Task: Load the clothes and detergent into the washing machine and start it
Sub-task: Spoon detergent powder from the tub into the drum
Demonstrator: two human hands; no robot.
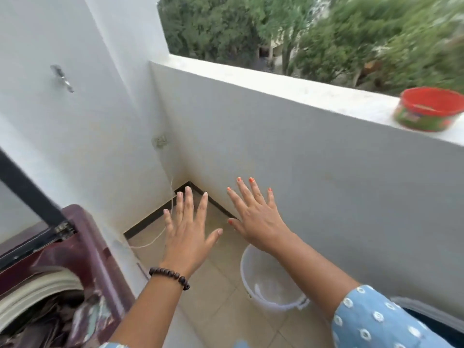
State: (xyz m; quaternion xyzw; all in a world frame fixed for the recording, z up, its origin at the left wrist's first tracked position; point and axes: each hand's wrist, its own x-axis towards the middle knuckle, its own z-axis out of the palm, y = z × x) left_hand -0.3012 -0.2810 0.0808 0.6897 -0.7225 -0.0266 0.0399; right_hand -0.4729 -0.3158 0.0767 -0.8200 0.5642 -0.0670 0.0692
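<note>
On balcony, beside open washing machine (82, 252): left hand (187, 234) and right hand (253, 217) both spread flat, fingers straight, holding nothing. Clothes (50, 320) already in drum, down-left of left hand. Red-lidded tub (430, 109), possibly detergent, on ledge (313, 89) up-right of right hand. Likely next: right hand reaches tub; grip low on sides, lift clear of outer edge.

Both arms reach forward; the left hand (187, 229) and right hand (253, 212) are spread flat, holding nothing.
</note>
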